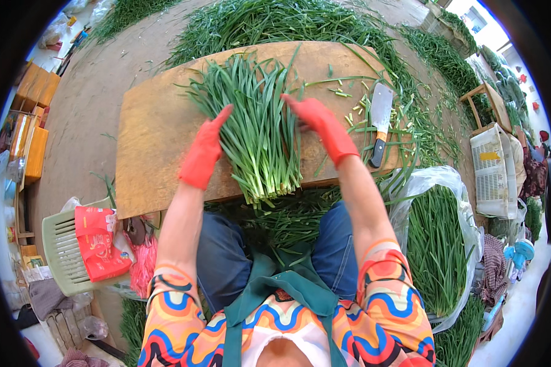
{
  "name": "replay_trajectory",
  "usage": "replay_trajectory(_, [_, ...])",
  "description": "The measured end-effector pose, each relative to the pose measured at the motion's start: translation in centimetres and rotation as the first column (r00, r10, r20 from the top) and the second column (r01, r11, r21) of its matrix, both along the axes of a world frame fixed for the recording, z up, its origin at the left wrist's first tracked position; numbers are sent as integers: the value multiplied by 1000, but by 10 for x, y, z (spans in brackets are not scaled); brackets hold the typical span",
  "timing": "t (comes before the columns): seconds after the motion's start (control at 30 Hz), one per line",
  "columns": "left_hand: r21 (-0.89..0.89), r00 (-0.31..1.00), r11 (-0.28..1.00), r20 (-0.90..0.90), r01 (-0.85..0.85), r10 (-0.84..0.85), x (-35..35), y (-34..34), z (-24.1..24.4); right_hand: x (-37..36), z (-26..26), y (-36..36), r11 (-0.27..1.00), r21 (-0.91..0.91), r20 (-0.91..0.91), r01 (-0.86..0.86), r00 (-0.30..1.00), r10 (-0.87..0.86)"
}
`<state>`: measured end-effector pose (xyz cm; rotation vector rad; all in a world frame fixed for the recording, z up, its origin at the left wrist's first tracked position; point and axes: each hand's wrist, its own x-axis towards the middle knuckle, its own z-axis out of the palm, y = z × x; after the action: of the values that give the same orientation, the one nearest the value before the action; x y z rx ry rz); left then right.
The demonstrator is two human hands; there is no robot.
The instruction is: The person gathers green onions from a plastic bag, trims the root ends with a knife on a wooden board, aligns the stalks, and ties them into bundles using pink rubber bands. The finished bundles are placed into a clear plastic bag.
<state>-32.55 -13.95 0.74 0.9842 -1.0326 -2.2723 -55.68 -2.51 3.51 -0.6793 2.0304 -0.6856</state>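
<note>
A loose bunch of Chinese chives [257,124] lies on a wooden board [151,133], its pale cut ends towards me over the near edge. My left hand [206,144], in a red rubber glove, is at the bunch's left side, thumb raised. My right hand [321,126], gloved the same and slightly blurred, is just right of the bunch with its fingers apart; some fingers are hidden below it. A cleaver [381,119] with a black and wood-coloured handle lies on the board's right part, beside short cut stem pieces [342,93].
Chive heaps [280,23] lie beyond the board. At right, a clear plastic bag [461,192] holds more chives, with a white plastic crate [491,169] farther out. At left stands a pale green plastic chair [57,247] bearing a red bag [98,243].
</note>
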Motion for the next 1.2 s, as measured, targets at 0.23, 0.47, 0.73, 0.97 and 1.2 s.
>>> replay_trajectory(0.23, [-171,997,985,-73,-11,-1,-41,27,20,69,20,-6,881,-420,296,218,950,-95])
replay_trajectory(0.47, [-621,960,783,-235,-30,-150,-42,31,173,51,146,8,444,-890,241,107,936,256])
replay_trajectory(0.73, [-885,985,462,-15,66,-169,-50,49,191,60,182,26,445,-847,-172,-291,942,289])
replay_trajectory(0.97, [-884,952,422,277,198,133,-56,75,201,76,194,29,560,-803,-242,-203,970,5])
replay_trajectory(1.2, [-948,961,213,261,236,97,-67,61,193,72,182,27,469,-862,-299,-192,940,-164])
